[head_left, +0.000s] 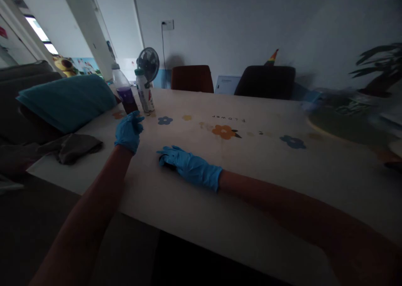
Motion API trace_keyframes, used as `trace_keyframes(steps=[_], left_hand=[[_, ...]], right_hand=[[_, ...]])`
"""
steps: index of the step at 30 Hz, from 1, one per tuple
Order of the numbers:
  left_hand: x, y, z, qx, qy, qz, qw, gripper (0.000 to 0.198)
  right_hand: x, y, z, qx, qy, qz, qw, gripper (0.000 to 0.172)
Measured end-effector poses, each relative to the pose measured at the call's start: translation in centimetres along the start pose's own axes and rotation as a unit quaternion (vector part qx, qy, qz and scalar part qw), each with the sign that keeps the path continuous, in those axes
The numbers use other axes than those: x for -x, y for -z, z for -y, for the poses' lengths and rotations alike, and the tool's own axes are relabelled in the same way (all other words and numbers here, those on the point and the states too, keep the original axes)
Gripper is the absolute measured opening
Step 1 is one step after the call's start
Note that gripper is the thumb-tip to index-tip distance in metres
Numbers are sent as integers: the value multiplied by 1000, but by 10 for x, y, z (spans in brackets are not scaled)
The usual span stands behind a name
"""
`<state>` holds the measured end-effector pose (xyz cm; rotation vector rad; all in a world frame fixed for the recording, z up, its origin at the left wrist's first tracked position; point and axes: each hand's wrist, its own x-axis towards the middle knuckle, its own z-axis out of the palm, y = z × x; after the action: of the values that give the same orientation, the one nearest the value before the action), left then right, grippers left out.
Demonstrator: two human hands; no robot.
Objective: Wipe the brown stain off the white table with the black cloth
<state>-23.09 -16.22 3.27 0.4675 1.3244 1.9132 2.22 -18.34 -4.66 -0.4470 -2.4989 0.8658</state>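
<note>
Both of my hands wear blue gloves. My right hand (188,164) lies low on the pale tablecloth (194,212) with its fingers over a small black pad (168,162). Most of that pad is hidden under the palm, so its exact kind does not show. My left hand (128,131) hovers above the left part of the table, fingers loosely bent and apart, with nothing seen in them. Just behind it stand a clear bottle with a purple label (126,95) and a white bottle with a green cap (144,94).
A grey cloth (77,147) lies at the table's left edge, beside a teal-covered chair back (67,99). Behind the bottles is a small fan (148,64). Two chairs (192,78) stand along the far side. At the right are a round green mat (336,124) and a plant (381,68).
</note>
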Motion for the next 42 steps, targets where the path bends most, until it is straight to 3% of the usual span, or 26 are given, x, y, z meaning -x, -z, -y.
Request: trace_keyframes(steps=[4,8,13,17,19,22,29,33,36,39,42], left_hand=[[2,-2,3,4,6,3,1000,16],[2,-2,5,8,19,6,1000,14],[2,-2,7,1,29,21,999,12],[1,-1,13,0,25,29,999,14],[-1,-1,15,-10,28,42,999,8],[-2,0,17,-22,22,57,998,8],[-4,2,21,-45,24,57,997,8],[-6,8,25,-67,10,91,994,7],[1,7,24,-73,17,86,993,10],[13,1,20,-73,29,58,995,22],[22,-3,17,-79,24,50,995,25]], right_hand=[[-26,9,-26,27,-39,-6,999,54],[-50,45,-76,48,-112,-70,990,58],[-61,94,-124,52,-199,-153,967,37],[-52,110,-130,24,-236,-195,952,32],[-40,114,-124,7,-247,-216,945,34],[-10,123,-105,-13,-255,-240,937,51],[113,144,-36,-11,-251,-198,948,54],[182,133,2,61,-156,-116,979,45],[217,118,29,76,-72,-52,993,41],[235,102,49,77,-31,-7,996,43],[238,95,49,67,-38,21,997,42]])
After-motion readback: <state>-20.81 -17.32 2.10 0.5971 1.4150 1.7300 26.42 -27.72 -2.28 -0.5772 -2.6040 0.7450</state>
